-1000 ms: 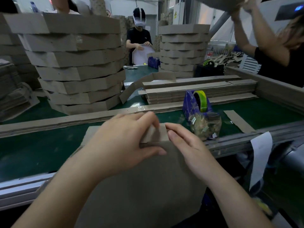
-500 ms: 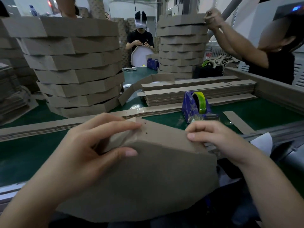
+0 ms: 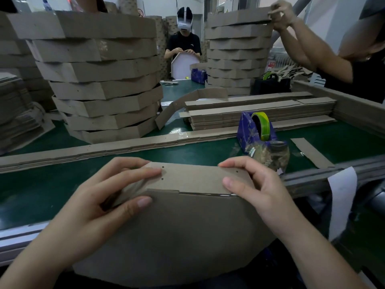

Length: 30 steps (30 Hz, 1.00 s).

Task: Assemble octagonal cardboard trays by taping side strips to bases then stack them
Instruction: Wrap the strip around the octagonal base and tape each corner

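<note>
An octagonal cardboard tray (image 3: 177,232) stands tilted at the table's near edge, its brown underside toward me. Its side strip (image 3: 193,178) runs along the top edge. My left hand (image 3: 108,203) grips the tray's upper left corner, fingers over the strip and thumb on the base. My right hand (image 3: 256,190) pinches the strip's right end, thumb on the near face. A blue tape dispenser (image 3: 255,130) with a yellow-green roll stands just behind my right hand. A tall stack of finished trays (image 3: 98,76) rises at the back left.
A long row of flat side strips (image 3: 125,147) crosses the green table. More strip piles (image 3: 256,113) lie behind the dispenser. A second tray stack (image 3: 237,51) stands at the back, with another person's hands on its top. A third person works farther back.
The tray has turned and risen, so a flat side segment now faces up between my hands. My right hand slid onto the strip's right end. The person at the right set a tray on the far stack.
</note>
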{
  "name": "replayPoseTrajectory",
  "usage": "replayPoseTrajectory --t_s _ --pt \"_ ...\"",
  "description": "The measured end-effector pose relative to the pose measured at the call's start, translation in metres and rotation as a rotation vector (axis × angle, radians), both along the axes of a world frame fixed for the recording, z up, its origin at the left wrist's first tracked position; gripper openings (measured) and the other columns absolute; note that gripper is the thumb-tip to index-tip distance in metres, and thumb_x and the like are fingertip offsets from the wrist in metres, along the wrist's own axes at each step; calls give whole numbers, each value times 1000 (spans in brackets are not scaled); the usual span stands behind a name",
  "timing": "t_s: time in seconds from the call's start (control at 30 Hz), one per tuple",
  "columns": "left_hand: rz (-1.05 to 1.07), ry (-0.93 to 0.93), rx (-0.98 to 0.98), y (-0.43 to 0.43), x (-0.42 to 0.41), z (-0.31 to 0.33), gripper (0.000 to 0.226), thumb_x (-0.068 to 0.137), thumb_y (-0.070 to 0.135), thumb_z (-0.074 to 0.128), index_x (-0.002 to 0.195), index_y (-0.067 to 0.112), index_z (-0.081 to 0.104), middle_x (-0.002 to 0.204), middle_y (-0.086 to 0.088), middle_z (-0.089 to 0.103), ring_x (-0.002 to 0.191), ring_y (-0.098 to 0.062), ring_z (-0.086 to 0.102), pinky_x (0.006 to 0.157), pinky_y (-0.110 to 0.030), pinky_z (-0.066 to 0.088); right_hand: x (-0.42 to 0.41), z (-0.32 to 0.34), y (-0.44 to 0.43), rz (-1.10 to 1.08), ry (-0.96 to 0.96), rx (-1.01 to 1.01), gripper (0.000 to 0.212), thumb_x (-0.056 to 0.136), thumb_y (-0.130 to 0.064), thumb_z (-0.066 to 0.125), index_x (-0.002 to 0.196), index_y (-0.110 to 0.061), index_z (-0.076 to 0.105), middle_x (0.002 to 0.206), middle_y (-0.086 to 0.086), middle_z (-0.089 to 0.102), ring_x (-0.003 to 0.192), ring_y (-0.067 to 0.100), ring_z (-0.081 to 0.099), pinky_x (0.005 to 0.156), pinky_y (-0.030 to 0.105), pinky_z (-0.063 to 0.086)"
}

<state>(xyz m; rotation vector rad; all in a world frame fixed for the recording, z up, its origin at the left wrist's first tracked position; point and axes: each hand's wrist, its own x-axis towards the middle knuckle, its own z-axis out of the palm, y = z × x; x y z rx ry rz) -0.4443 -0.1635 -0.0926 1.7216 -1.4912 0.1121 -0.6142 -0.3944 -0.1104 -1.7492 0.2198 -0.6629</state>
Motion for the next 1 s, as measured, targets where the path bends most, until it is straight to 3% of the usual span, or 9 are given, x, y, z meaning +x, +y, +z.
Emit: replayPoseTrajectory --t_s 0.17,0.37,0.6,0.87,1.0 --pt "30 -149 89 -8 -2 20 30 85 47 61 114 38 66 127 10 58 118 -12 57 94 -27 45 4 -6 9 -11 -41 24 30 69 -44 71 97 -32 69 96 -4 69 88 12 66 68 20 51" --pt "55 -476 231 -44 -27 32 39 87 54 51 115 35 70 114 10 64 99 -15 63 81 -39 55 11 -3 12 1 -42 -10 23 74 -29 72 97 -26 70 96 -6 70 92 10 66 74 18 50" --pt "46 -334 200 -42 -17 24 38 87 59 51 115 41 70 115 16 62 100 -12 62 77 -42 53 15 -5 13 34 -43 62 20 77 -27 68 96 -27 73 95 -6 71 89 10 67 68 17 49" --pt "65 -378 231 -49 -12 23 38 90 56 48 119 42 67 115 15 62 98 -13 61 76 -42 52 22 1 -2 -28 -14 -122 24 80 -29 64 103 -29 69 99 -8 67 100 9 62 90 26 47" --pt "78 -383 242 -51 -15 24 39 89 57 46 120 43 66 115 16 62 99 -12 62 76 -41 53 21 5 -25 -202 -23 -247 12 88 -28 65 99 -32 68 97 -13 66 94 0 61 81 15 49"
